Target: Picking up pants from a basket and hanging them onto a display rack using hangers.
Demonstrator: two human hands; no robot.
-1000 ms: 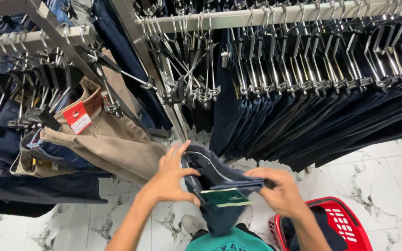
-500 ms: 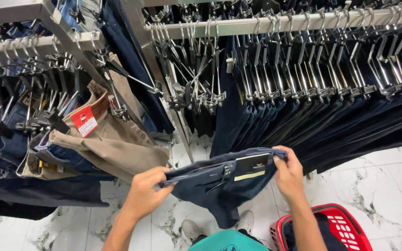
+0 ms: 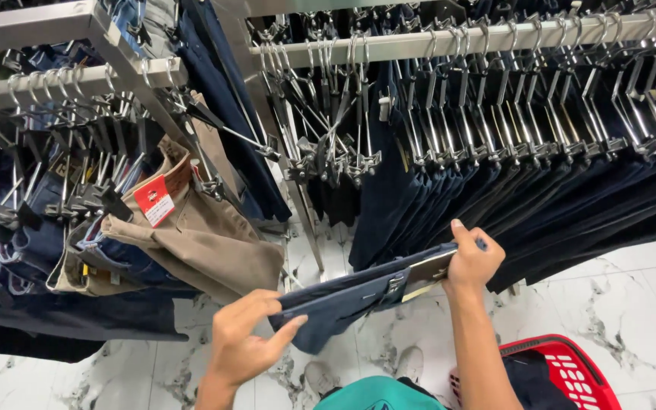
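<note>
Your left hand [image 3: 246, 342] pinches the left end of the dark navy trousers [image 3: 351, 296], thumb on top; your right hand [image 3: 471, 262], raised higher, grips the waistband end, so they stretch flat before the rack. Red tag [image 3: 153, 201] hangs on tan trousers [image 3: 206, 235] at left. Red basket [image 3: 563, 372], lower right, holds dark cloth.

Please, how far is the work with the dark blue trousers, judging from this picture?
Done: many dark trousers hang clipped on the metal rail. In hand: the left hand and right hand hold one pair of navy trousers stretched flat by the waistband, below the rail. Left: this pair has no hanger on it, empty clip hangers wait on the rail, and the red basket holds more dark cloth.
</note>
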